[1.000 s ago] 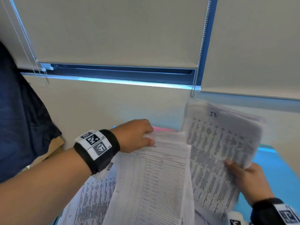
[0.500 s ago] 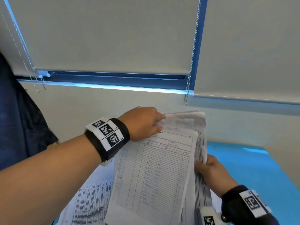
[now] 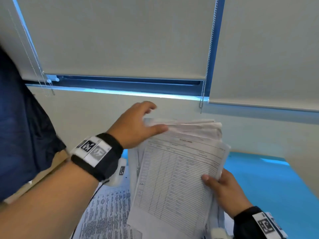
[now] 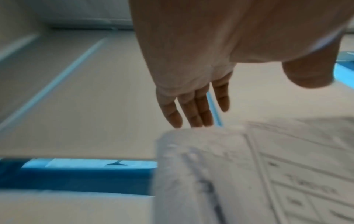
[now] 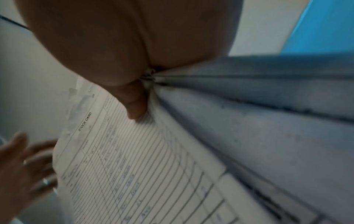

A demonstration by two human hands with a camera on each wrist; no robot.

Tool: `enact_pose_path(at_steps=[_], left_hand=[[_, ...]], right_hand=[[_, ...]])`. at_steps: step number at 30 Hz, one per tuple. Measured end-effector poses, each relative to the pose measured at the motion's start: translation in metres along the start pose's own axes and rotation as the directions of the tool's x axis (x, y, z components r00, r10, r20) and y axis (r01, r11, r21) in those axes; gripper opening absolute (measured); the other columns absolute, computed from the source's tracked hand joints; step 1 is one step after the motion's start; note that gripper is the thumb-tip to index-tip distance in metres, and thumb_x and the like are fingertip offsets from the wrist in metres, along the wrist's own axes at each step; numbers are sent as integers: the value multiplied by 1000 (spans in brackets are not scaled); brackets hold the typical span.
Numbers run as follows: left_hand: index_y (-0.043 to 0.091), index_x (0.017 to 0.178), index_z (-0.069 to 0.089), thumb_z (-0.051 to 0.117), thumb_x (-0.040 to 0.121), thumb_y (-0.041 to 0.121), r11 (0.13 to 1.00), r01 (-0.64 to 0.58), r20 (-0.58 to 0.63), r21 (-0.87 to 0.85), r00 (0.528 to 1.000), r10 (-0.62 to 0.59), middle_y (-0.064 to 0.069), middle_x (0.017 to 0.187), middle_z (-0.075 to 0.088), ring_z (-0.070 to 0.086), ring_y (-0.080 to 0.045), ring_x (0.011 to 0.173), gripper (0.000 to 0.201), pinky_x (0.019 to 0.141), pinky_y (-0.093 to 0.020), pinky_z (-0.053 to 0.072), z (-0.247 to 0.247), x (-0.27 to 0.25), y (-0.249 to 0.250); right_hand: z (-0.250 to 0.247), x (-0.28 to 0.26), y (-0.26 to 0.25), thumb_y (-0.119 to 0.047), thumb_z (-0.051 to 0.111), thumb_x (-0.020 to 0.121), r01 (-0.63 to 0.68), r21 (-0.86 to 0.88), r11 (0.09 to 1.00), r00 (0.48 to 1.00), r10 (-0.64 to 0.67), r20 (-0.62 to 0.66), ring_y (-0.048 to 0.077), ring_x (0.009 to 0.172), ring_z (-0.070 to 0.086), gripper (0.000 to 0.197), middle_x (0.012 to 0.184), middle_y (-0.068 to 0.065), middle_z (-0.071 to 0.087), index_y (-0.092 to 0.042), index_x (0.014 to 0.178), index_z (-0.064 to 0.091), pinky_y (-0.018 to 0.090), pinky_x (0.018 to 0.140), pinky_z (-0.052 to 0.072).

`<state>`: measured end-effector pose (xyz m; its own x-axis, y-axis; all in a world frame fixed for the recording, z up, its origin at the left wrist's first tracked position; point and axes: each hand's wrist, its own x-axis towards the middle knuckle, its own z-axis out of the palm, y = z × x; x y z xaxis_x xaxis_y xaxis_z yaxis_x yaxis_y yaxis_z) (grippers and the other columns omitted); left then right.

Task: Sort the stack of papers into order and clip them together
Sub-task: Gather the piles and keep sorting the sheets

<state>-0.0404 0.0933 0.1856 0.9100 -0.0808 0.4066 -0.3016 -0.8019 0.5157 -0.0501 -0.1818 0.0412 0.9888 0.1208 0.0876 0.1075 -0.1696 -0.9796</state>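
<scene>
The stack of papers [image 3: 179,169] stands nearly upright above the table, a lined "STOCK CARD" form [image 5: 153,166] facing me. My right hand [image 3: 215,180] grips the stack's right edge, with the thumb [image 5: 136,106] pressed on the front sheet and the fingers hidden behind. My left hand [image 3: 155,118] is at the stack's top left corner. Its fingers [image 4: 191,109] are straight and spread just over the top edge [image 4: 201,136], and the thumb touches the top sheets. No clip is in view.
A densely printed sheet [image 3: 107,213] lies flat at the lower left, under my left forearm. The blue table top [image 3: 267,187] extends to the right. Behind it are a pale wall, roller blinds and hanging bead chains [image 3: 206,66]. A dark blue garment [image 3: 20,135] fills the left edge.
The right hand swung its bundle left against the sheets the left hand held, making one stack. The left hand let go of its pinch and opened at the top edge.
</scene>
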Motion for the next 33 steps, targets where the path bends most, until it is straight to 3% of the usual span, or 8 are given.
enact_pose_path(at_steps=[4, 7, 10, 17, 20, 25, 29, 33], left_hand=[[28, 135, 48, 86, 37, 73, 729, 265, -23, -631, 933, -359, -2, 125, 59, 60, -15, 114, 114, 94, -22, 51, 29, -44, -53], [9, 122, 61, 90, 62, 19, 527, 424, 223, -736, 888, -403, -8, 110, 75, 69, -30, 107, 68, 74, -17, 56, 72, -77, -69], [12, 104, 72, 72, 86, 3, 502, 477, 227, -721, 848, -479, -5, 99, 80, 70, -33, 108, 21, 90, -38, 56, 103, -93, -67], [10, 104, 72, 79, 78, 6, 469, 258, 22, -845, 892, -451, -7, 99, 79, 75, -20, 96, 28, 87, -35, 56, 96, -76, -45], [4, 100, 70, 83, 51, 24, 465, 355, 85, -811, 858, -506, 1, 86, 77, 71, -20, 95, 55, 86, -25, 54, 111, -85, -58], [23, 107, 69, 83, 70, 12, 499, 408, 121, -764, 851, -510, 13, 95, 78, 70, -5, 99, 41, 88, -24, 52, 128, -95, -65], [16, 139, 46, 81, 81, 12, 553, 463, -14, -693, 758, -652, 5, 121, 57, 54, -16, 121, 68, 95, -31, 47, 116, -91, -69], [15, 137, 51, 89, 69, 26, 278, 459, 168, -844, 718, -676, -6, 134, 62, 60, -26, 118, 78, 102, -43, 43, 123, -108, -77]], right_hand=[[-9, -5, 12, -2, 56, 93, -86, 132, 988, 996, 90, -25, 27, 94, 73, 18, 99, 9, 77, -6, 104, 71, 53, 93, 52], [-10, -9, 14, -3, 56, 94, -107, 183, 977, 994, 109, 4, 30, 96, 73, 19, 102, 11, 77, -5, 105, 71, 54, 93, 52], [-1, -10, 9, -6, 59, 92, -78, 218, 973, 996, 84, -19, 29, 92, 74, 17, 99, 11, 77, -6, 104, 71, 48, 86, 56], [5, -1, -22, -11, 68, 78, 198, 283, 939, 974, -155, -167, 20, 91, 73, 22, 98, 6, 77, -10, 99, 72, 38, 79, 58], [4, -5, -21, 3, 67, 75, 235, 267, 934, 971, -216, -101, 23, 89, 73, 25, 95, 11, 77, -5, 99, 72, 33, 76, 58], [12, -8, -10, -1, 66, 87, 195, 49, 979, 972, -187, -142, 3, 76, 72, 22, 82, -10, 78, -20, 83, 76, 19, 66, 53], [8, 4, -13, -1, 64, 88, 155, 298, 942, 949, -58, -311, 14, 76, 74, 12, 77, -3, 78, -10, 87, 72, 20, 59, 56], [13, 13, -11, -2, 58, 91, 43, 732, 680, 951, 196, -238, 31, 86, 74, 21, 98, 15, 76, -3, 111, 66, 43, 71, 61]])
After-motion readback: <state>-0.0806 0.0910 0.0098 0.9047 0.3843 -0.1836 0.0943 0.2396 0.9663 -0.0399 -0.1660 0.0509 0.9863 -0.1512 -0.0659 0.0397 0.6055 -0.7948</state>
